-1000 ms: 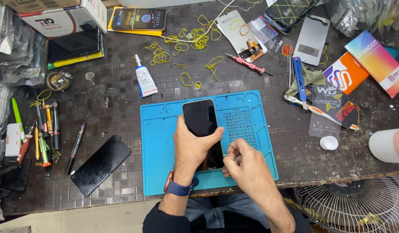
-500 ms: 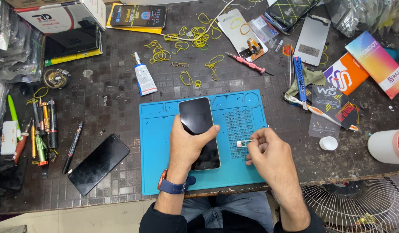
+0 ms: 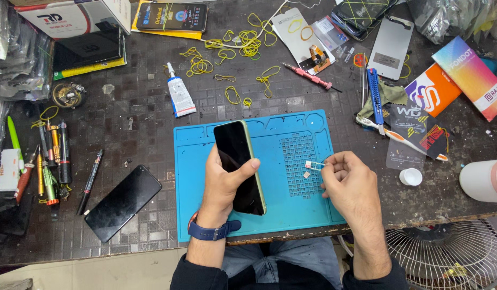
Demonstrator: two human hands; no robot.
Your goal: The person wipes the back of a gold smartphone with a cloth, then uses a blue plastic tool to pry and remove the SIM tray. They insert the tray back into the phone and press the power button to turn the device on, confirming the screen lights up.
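So the left hand (image 3: 222, 180) is gripping the black phone (image 3: 239, 166) around its lower half, screen up, long axis running away from the person and leaning a bit left over the blue mat (image 3: 291, 215) on the bench. Right hand (image 3: 349, 185) is sitting just to the phone's right, grip pinching narrow on a tiny white SIM-tray-like piece (image 3: 312, 165), pointing back toward the phone's right edge
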